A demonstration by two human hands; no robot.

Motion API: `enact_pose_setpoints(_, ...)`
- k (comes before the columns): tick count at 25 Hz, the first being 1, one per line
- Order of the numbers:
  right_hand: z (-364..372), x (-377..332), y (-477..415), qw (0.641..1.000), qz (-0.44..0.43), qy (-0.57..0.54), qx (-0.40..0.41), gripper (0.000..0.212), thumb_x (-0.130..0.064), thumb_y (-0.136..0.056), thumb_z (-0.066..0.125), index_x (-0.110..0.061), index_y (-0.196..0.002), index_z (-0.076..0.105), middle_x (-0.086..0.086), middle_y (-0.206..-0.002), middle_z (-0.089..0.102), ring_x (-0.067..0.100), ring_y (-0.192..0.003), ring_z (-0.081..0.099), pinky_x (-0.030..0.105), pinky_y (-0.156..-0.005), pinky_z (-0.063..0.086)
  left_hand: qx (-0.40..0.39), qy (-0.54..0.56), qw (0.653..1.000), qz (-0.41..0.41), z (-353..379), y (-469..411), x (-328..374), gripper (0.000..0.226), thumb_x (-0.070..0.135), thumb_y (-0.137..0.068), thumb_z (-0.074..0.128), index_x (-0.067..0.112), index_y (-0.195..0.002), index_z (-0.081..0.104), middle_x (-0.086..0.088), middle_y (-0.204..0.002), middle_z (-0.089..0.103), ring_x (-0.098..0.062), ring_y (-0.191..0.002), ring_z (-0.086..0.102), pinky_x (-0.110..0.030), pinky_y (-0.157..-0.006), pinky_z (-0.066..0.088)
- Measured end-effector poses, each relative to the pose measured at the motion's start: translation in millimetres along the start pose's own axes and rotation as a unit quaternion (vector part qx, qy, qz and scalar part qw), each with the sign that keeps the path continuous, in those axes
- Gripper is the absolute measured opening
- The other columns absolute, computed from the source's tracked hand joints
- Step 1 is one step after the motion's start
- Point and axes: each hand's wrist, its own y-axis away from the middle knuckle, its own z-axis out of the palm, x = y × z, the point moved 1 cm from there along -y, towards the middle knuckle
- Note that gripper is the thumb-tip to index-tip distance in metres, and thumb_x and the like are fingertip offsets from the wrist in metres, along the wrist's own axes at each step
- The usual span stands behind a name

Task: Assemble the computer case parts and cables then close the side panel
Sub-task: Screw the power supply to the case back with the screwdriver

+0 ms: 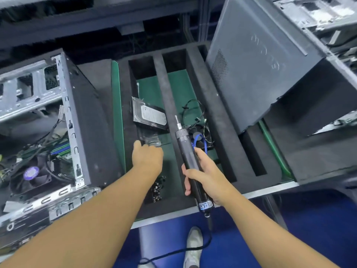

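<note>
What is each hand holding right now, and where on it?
The right hand grips the electric screwdriver around the lower half of its barrel. The left hand is down in the foam tray; its fingers are hidden, so a hold cannot be told.

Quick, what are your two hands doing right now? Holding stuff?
Left hand: down in the foam tray by a clear plastic piece; its fingers are hidden, so cannot tell.
Right hand: grips the electric screwdriver.

The left hand (147, 157) hides its own fingers; contact with the clear packet (152, 141) cannot be determined. The left forearm (108, 200) partly covers small dark parts (157, 187), type unresolvable. The open case (81, 122) is cut off at the left edge. The screwdriver (185, 149) label is illegible.
</note>
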Motion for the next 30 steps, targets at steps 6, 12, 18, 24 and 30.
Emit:
enact_pose_setpoints(6, 0.5, -0.9, 1.0, 1.000, -0.003, -0.005, -0.007, 0.057, 0.003, -0.095, 0.055, -0.051, -0.112, 0.061, 0.008, -0.086, 0.061, 0.025, -0.057, 0.057, 0.038, -0.064, 0.060, 0.032, -0.097, 0.994, 0.044, 27.1, -8.8, 5.4, 0.026, 0.014, -0.084, 0.052, 0.029, -0.105, 0.057, 0.008, -0.098, 0.068, -0.017, -0.100, 0.058, -0.037, -0.095, 0.024)
enact_pose_setpoints(12, -2.2, 4.1, -1.8, 1.000, 0.000, 0.015, 0.008, 0.043, 0.000, -0.093, 0.058, -0.022, -0.129, 0.053, 0.008, -0.091, 0.060, 0.026, -0.059, 0.057, 0.039, -0.062, 0.057, 0.047, -0.109, 0.991, 0.065, 33.7, -11.6, 6.6, 0.026, 0.013, -0.082, 0.055, 0.030, -0.100, 0.052, 0.008, -0.096, 0.067, -0.018, -0.095, 0.059, -0.036, -0.087, 0.026)
enact_pose_setpoints(18, 1.1, -1.4, 1.4, 1.000, 0.015, 0.009, 0.019, 0.048, -0.007, -0.087, 0.060, -0.025, -0.131, 0.056, 0.004, -0.089, 0.061, 0.025, -0.058, 0.055, 0.039, -0.056, 0.054, 0.122, 0.313, 0.942, 0.013, 21.9, -7.7, -1.1, 0.016, 0.006, -0.080, 0.065, 0.020, -0.086, 0.062, -0.001, -0.092, 0.066, -0.023, -0.084, 0.062, -0.028, -0.075, 0.047)
enact_pose_setpoints(24, 18.4, -38.6, 39.6, 0.999, 0.004, 0.040, -0.017, 0.057, -0.014, -0.081, 0.062, -0.028, -0.135, 0.055, 0.008, -0.092, 0.057, 0.027, -0.058, 0.051, 0.036, -0.054, 0.050, 0.169, 0.844, 0.508, -0.029, -9.1, 51.9, -14.8, 0.023, -0.001, -0.075, 0.078, 0.021, -0.071, 0.074, 0.002, -0.072, 0.071, -0.013, -0.077, 0.072, -0.033, -0.081, 0.058)
enact_pose_setpoints(30, 63.3, -47.0, 132.3, 0.996, -0.008, 0.085, 0.001, 0.072, -0.011, -0.075, 0.065, -0.032, -0.143, 0.048, 0.012, -0.093, 0.060, 0.028, -0.059, 0.053, 0.035, -0.052, 0.049, 0.070, 0.959, 0.271, 0.045, -31.3, 147.5, -37.5, 0.018, -0.007, -0.077, 0.075, 0.001, -0.093, 0.074, -0.017, -0.095, 0.075, -0.020, -0.082, 0.074, -0.017, -0.068, 0.056)
